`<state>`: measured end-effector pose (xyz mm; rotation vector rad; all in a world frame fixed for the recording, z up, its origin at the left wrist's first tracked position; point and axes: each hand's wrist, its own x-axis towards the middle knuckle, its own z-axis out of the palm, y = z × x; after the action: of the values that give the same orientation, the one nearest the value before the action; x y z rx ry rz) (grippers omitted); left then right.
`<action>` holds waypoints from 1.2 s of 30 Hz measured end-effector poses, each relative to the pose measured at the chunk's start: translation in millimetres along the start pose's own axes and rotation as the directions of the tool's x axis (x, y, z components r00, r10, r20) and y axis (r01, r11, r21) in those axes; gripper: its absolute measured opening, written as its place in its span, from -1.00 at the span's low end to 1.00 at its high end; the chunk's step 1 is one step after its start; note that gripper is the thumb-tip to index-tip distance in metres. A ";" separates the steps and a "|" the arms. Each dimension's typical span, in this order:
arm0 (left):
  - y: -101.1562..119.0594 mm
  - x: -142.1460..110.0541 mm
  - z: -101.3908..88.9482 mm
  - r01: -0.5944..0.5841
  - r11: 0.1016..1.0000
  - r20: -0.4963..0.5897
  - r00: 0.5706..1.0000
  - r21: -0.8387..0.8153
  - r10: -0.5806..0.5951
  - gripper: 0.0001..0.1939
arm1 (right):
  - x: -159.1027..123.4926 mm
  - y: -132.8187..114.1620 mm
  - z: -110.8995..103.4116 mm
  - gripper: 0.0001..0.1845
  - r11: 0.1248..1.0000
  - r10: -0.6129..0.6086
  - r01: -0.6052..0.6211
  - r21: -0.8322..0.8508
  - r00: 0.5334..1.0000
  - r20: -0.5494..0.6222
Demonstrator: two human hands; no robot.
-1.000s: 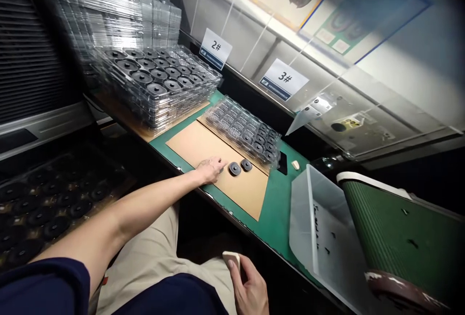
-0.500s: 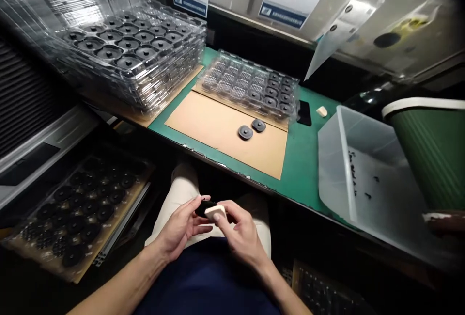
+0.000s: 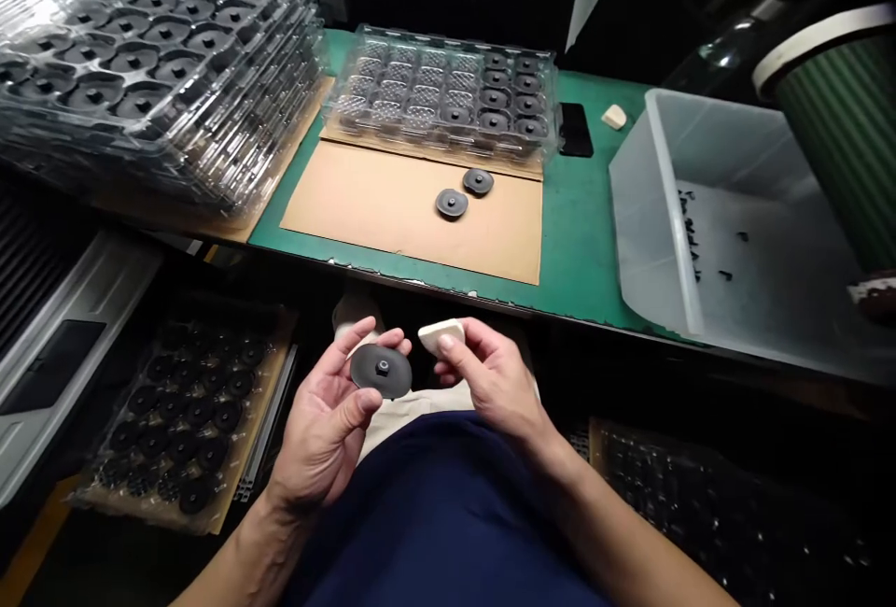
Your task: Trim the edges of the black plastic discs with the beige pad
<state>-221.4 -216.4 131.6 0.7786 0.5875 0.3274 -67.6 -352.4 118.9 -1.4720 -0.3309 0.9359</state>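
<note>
Left hand (image 3: pixel 329 420) pinching black disc (image 3: pixel 382 371) flat, face up; right hand (image 3: pixel 490 378) pinching beige eraser block (image 3: pixel 441 334) just right of disc, near touching.

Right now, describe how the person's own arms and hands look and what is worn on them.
Both the left hand and the right hand are bare: no gloves, rings or watch show. The forearms are uncovered up to the frame's edge, so no sleeve is visible. Fingernails are short. No markings or bands can be seen.
</note>
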 end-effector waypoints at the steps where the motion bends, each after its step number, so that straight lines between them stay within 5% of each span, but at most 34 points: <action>1: 2.5 -0.7 3.9 -0.009 1.000 -0.004 1.000 0.002 0.009 -0.33 | -1.2 -5.5 -5.0 -0.60 0.995 -0.049 0.045 -0.086 0.998 -0.036; 7: 10.4 -5.0 18.6 -0.040 0.999 0.019 0.999 0.023 0.039 -0.40 | -23.5 -47.0 -9.5 -0.75 0.924 -0.151 0.222 -0.312 0.960 0.237; 13: 12.2 -9.0 22.9 -0.068 0.997 0.061 0.996 0.040 0.065 -0.43 | -32.7 -58.1 -3.7 -0.82 0.703 -0.406 0.504 -0.502 0.864 0.299; 36: 13.2 -14.1 18.5 -0.102 0.994 0.137 0.986 0.031 0.097 -0.36 | -40.7 -59.6 4.4 -0.80 0.651 -0.416 0.494 -0.576 0.867 0.274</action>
<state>-222.2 -224.6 157.0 0.8617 0.4287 0.3527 -76.5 -368.3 188.9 -1.8125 -1.1510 0.4984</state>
